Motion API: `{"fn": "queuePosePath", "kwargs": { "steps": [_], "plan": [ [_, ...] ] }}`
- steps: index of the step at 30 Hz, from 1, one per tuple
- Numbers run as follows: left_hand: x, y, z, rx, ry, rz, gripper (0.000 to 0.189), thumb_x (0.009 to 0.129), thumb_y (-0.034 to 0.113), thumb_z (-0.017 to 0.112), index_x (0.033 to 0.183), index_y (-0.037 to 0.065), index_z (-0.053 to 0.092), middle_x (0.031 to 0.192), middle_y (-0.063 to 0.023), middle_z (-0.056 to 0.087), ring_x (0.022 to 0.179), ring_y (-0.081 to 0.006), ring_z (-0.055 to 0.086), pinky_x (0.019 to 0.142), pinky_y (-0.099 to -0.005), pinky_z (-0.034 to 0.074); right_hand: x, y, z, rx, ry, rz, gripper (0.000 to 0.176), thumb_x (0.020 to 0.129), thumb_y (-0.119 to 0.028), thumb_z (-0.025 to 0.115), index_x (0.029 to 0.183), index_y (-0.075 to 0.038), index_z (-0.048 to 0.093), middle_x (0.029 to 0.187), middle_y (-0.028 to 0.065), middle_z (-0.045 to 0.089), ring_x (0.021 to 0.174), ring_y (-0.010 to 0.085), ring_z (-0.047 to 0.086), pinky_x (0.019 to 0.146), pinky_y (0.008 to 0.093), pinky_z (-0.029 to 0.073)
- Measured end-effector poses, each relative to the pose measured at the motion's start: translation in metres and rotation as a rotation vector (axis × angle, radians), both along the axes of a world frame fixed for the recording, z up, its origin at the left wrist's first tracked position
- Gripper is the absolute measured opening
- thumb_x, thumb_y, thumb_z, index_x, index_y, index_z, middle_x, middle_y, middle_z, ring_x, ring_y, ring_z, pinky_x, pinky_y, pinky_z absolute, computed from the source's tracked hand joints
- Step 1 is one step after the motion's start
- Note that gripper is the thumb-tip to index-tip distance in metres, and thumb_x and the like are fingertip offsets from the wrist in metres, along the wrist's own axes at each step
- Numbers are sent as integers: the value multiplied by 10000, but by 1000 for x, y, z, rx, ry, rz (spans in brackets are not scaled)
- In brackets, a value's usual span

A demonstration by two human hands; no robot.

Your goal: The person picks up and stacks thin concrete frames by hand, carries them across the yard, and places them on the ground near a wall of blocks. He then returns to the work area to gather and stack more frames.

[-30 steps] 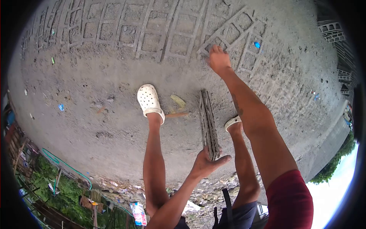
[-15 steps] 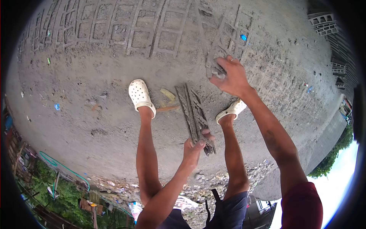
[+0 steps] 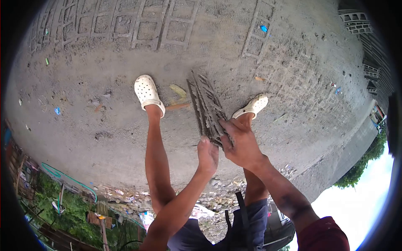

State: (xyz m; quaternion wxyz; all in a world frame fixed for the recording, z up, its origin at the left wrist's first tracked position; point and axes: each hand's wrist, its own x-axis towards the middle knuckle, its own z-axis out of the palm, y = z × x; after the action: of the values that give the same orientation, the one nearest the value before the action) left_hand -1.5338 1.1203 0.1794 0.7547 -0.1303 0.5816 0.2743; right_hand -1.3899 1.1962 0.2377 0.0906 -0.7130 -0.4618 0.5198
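Note:
A bundle of grey, mud-caked slatted frames [image 3: 205, 104] hangs over the ground between my legs, its far end fanned apart. My left hand [image 3: 208, 155] is closed on the near end, the thumb on top. On the right side of the same near end, my right hand [image 3: 238, 140] grips the frames with thumb and fingers, close beside my left hand. Parts of the fingers of both hands are hidden behind the frames.
Ladder-like grid frames [image 3: 144, 25] lie on the ground ahead. My white clogs [image 3: 147, 90] stand either side of the bundle. Hollow blocks [image 3: 356, 23] are at the far right. A green hose [image 3: 69, 180] and rubble [image 3: 222, 194] lie nearer me.
My right hand has come down and back from the frame pieces ahead to the held bundle, now beside my left hand. The bundle looks wider. The ground view has shifted slightly upward.

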Motion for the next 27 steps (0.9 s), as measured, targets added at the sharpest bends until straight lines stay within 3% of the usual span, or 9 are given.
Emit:
{"fn": "queuePosePath", "kwargs": {
  "steps": [4, 7, 9, 11, 13, 15, 19, 22, 27],
  "plan": [
    [-4, 27, -1, -86, -121, 154, 829, 876, 708, 441, 1347, 26, 468, 1326, -78, 564, 1195, -213, 547, 1029, -334, 411, -15, -8, 22, -12, -64, 49, 450, 796, -7, 596, 1236, 68, 540, 973, 151, 583, 922, 367, 572, 844, 443, 494],
    [-7, 43, -3, -41, -255, 51, 774, 903, 667, 423, 1309, 12, 498, 1241, -113, 612, 1149, -267, 576, 989, -382, 443, -7, -9, 30, -14, -205, 344, 442, 815, -17, 610, 1252, 32, 564, 996, 129, 586, 1001, 294, 578, 842, 404, 496],
    [-8, 49, -7, -77, -348, 49, 628, 938, 550, 442, 1212, -2, 557, 1110, -131, 652, 1081, -310, 603, 958, -418, 458, 15, -15, 13, -10, 324, 227, 368, 840, -34, 617, 1207, 5, 612, 1015, 123, 585, 1002, 254, 583, 825, 366, 492],
    [-12, 46, -14, -67, -327, 37, 540, 938, 489, 469, 1133, 1, 592, 1036, -125, 663, 1041, -311, 616, 959, -423, 455, 47, -2, -12, -311, 551, -40, 247, 880, -65, 619, 1116, -34, 684, 976, 86, 621, 887, 174, 606, 763, 298, 484],
    [-11, 47, -12, -114, -290, 36, 413, 927, 391, 512, 1025, 8, 634, 969, -133, 680, 1030, -314, 628, 970, -423, 452, 88, -6, -87, -214, 178, -327, 238, 850, -157, 645, 1046, -36, 700, 910, 114, 702, 835, 182, 661, 760, 301, 507],
    [-8, 53, -8, -137, -269, 28, 405, 924, 381, 514, 1029, 9, 634, 989, -136, 682, 1045, -319, 627, 977, -427, 450, 135, -8, -171, -17, -294, -243, 245, 815, -203, 655, 1029, -94, 704, 967, 149, 691, 860, 287, 679, 770, 367, 527],
    [-10, 51, -8, -168, -284, 71, 401, 921, 369, 514, 1035, 3, 632, 1017, -150, 683, 1084, -345, 616, 1004, -442, 433, 211, -4, -293, -58, -607, -45, 255, 818, -229, 657, 1045, -120, 699, 1128, 149, 635, 979, 346, 641, 828, 438, 523],
    [-18, 46, -13, -195, -264, 24, 395, 923, 354, 513, 1055, -2, 623, 1053, -161, 671, 1109, -350, 598, 1032, -450, 400, 213, 5, -326, -244, -813, 158, 259, 808, -200, 659, 1019, -52, 679, 1187, 145, 586, 1028, 355, 621, 855, 470, 524],
    [-26, 49, -9, -297, -272, -13, 342, 949, 252, 483, 1145, -15, 564, 1182, -170, 600, 1171, -330, 553, 1059, -413, 349, 239, -1, -358, -142, -828, 486, 303, 791, -219, 689, 972, 18, 636, 1177, 158, 564, 1024, 345, 624, 840, 444, 537]
  ]
}}
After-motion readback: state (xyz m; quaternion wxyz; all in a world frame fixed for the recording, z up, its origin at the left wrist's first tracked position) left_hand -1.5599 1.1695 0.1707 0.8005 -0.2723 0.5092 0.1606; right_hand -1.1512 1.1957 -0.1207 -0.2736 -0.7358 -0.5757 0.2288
